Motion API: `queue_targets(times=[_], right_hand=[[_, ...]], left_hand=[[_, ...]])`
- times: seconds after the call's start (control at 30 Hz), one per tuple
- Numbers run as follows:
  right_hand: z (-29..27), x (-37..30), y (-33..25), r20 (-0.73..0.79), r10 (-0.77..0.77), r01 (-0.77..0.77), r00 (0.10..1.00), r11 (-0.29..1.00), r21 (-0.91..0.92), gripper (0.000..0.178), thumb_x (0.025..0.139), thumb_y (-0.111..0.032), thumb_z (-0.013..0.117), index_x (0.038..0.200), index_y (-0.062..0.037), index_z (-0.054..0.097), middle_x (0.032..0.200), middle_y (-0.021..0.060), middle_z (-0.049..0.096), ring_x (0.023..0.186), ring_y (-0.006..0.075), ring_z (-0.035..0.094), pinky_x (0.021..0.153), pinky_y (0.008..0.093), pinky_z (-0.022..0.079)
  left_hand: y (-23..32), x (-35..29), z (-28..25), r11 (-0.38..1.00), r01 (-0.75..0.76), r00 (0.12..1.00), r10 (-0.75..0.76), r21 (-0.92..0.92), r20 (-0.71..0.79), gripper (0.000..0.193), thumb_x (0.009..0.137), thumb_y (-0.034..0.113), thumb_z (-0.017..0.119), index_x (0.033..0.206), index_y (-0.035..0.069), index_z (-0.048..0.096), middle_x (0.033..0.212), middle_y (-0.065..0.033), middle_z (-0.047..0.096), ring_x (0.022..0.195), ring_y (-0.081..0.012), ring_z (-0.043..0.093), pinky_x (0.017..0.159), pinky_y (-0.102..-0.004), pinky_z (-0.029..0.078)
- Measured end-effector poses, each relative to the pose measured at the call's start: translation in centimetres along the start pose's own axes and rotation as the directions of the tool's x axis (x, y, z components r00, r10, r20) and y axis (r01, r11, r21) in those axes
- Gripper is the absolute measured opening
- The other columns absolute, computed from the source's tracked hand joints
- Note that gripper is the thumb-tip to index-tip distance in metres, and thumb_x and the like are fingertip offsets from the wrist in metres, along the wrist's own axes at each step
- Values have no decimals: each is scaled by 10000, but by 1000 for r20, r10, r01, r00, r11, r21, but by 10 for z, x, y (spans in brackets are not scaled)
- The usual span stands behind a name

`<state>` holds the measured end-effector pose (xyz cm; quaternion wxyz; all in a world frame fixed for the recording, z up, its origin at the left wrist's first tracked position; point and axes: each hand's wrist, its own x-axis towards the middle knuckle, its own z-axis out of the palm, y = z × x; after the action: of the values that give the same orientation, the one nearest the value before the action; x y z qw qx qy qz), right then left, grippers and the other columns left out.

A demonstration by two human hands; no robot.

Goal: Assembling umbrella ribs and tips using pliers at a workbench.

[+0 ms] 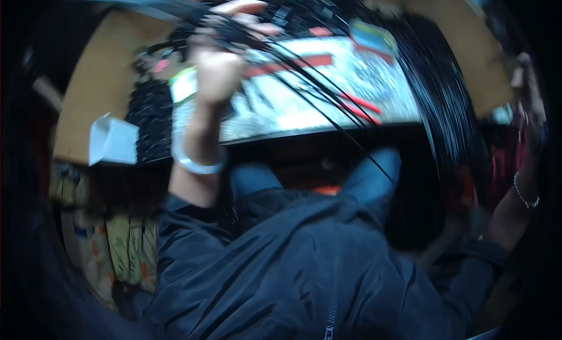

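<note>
My left hand (225, 47) is raised over the far left part of the bright work surface (269, 120), its fingers closed around a bundle of thin black cables (307, 82). Loose ends of the cables trail down to the right, over the near edge. Beneath them lie the red handles (363, 108) of what looks like a hand tool. My right hand (528, 100) is out at the far right rim, away from the surface. Its fingers look stretched upward, though dim and blurred, and nothing shows in them.
A thick mass of black cables (445, 88) drapes over the table's right side. More dark pieces (153, 108) are heaped at the left, beside a white folded card (114, 141). A blue-and-yellow box (373, 38) and clear plastic bags (372, 76) lie on the surface.
</note>
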<state>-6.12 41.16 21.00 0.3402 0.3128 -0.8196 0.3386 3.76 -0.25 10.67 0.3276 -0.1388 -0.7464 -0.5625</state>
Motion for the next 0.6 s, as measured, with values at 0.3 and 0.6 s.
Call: queue_targets(times=[0.3, 0.6], right_hand=[[-57, -217, 32, 320, 687, -718, 652, 695, -28, 132, 939, -160, 498, 923, -51, 571, 708, -11, 592, 547, 9, 502, 498, 133, 393], [-7, -452, 53, 320, 757, -697, 570, 652, -300, 140, 889, -174, 553, 863, -53, 487, 608, 141, 568, 576, 323, 599, 481, 399, 451]], left_hand=[[3, 14, -3, 977, 200, 968, -209, 70, 140, 460, 986, 204, 316, 1299, -133, 310, 1242, -298, 458, 1141, -362, 507, 974, -427, 437], [-8, 41, -18, 923, 383, 890, -361, -26, 279, 514, 956, 272, 433, 1339, -52, 320, 1312, -204, 445, 1275, -290, 391, 1087, -491, 266]])
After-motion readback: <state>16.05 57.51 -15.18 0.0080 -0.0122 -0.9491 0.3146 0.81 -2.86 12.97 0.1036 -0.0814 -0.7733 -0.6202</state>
